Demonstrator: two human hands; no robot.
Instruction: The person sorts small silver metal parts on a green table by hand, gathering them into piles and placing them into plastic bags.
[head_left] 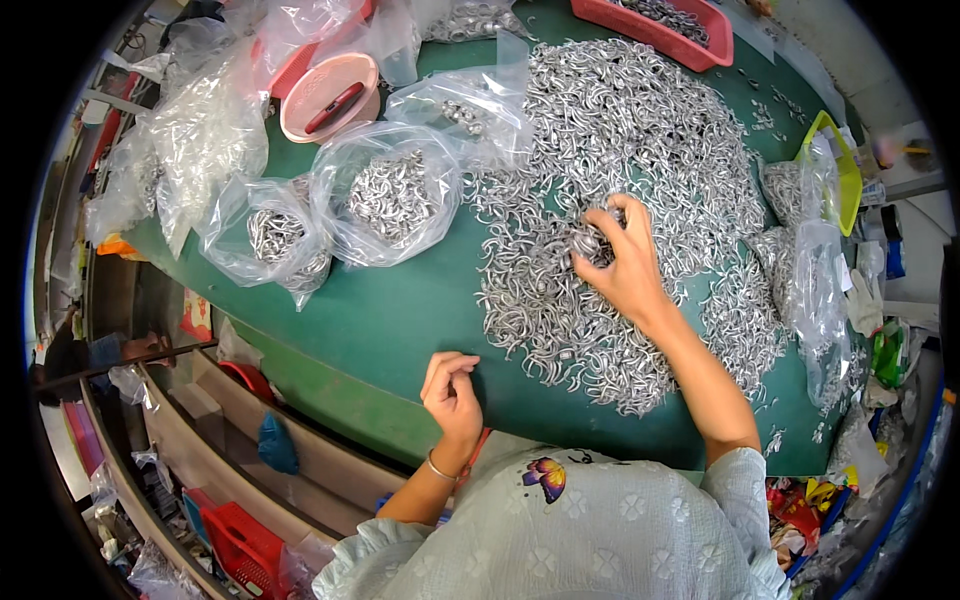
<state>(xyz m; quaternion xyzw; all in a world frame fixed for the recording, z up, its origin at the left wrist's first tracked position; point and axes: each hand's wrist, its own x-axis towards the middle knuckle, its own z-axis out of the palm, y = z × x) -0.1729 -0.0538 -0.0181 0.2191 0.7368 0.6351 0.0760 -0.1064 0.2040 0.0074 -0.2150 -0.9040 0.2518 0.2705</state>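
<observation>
Right hand sunk into the middle of the heap of metal hooks, fingers curled around a small bunch, seemingly to lift it free. Left hand just off the heap's near edge on the green table, fingertips pinched together, perhaps on one small piece; hard to tell. Left of the heap, filled clear bags, mouths open for loading.

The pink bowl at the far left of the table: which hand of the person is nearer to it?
Left. The left hand rests at the near table edge, below the pink bowl. The right hand is further right, in the pile of metal hooks.
</observation>
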